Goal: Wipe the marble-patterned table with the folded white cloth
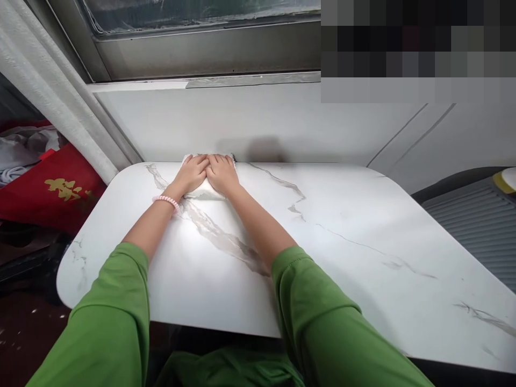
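Note:
A folded white cloth (207, 190) lies on the white marble-patterned table (342, 215), at its far edge by the wall. My left hand (192, 173) rests palm down on the cloth's left part, fingers stretched forward. Beside it, my right hand (222, 173) presses flat on the right part, and the fingertips of both hands meet near the middle. Most of the cloth is hidden under the hands. A pink coiled band (166, 200) circles my left wrist.
Behind the table rises a white wall panel (181, 118) below a window frame (201, 56). On the left hang a pale curtain (52, 64) and a red bag (60, 188) with gold markings. To the right is a grey ribbed surface (467, 220).

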`<state>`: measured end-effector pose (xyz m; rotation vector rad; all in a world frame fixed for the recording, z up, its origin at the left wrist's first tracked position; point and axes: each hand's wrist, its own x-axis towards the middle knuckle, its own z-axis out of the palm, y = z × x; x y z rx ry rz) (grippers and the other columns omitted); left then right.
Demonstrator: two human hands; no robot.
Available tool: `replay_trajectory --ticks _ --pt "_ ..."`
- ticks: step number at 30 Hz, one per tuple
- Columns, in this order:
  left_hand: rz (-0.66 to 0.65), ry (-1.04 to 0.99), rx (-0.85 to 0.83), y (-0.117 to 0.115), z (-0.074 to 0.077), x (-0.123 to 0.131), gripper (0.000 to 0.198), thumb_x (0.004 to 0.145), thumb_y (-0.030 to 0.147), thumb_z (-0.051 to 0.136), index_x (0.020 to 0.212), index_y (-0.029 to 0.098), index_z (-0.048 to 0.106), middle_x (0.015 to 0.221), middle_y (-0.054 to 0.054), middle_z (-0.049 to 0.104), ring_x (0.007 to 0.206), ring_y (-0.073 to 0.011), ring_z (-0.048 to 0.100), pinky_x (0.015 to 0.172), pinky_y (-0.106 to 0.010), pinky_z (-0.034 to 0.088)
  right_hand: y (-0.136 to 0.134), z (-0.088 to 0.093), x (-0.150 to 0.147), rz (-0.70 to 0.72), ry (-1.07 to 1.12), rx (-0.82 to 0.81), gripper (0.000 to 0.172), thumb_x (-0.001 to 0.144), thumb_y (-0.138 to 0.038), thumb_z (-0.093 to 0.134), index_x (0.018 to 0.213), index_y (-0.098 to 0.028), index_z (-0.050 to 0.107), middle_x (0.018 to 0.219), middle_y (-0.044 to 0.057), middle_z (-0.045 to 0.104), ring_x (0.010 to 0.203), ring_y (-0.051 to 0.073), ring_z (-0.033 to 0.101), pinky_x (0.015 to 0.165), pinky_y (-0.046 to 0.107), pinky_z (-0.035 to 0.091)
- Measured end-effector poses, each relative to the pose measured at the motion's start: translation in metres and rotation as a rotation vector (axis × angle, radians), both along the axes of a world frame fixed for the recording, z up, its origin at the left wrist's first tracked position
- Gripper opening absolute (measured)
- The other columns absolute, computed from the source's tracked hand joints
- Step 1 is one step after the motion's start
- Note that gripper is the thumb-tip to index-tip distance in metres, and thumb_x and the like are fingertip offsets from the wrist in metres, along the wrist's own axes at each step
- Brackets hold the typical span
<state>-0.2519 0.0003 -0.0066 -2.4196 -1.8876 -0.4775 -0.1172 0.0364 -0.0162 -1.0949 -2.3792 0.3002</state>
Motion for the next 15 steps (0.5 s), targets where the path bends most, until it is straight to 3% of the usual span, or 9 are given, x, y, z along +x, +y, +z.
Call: replay_trajectory --ticks 8,15 --pt "0.011 0.028 0.015 0.005 -0.003 -0.002 0.041 0.096 0.020 0.031 0.131 0.021 0.054 0.145 -0.011 0.051 0.136 -0.0221 0.043 0.119 -0.048 0.020 0.007 -0.002 0.000 -0.002 0.005 0.033 0.036 0.090 -0.017 0.030 0.117 -0.016 0.055 0.123 0.013 0.063 0.120 0.027 0.051 0.113 0.045 0.027" --pt "0.052 0.060 0.012 -0.024 -0.006 0.007 0.044 0.097 0.022 0.032 0.138 0.020 0.048 0.151 -0.012 0.045 0.141 -0.0229 0.038 0.119 -0.049 0.020 -0.022 0.001 0.012 0.022 -0.016 0.034 0.042 0.091 -0.017 0.032 0.127 -0.014 0.053 0.138 0.013 0.055 0.133 0.025 0.042 0.117 0.046 0.022"
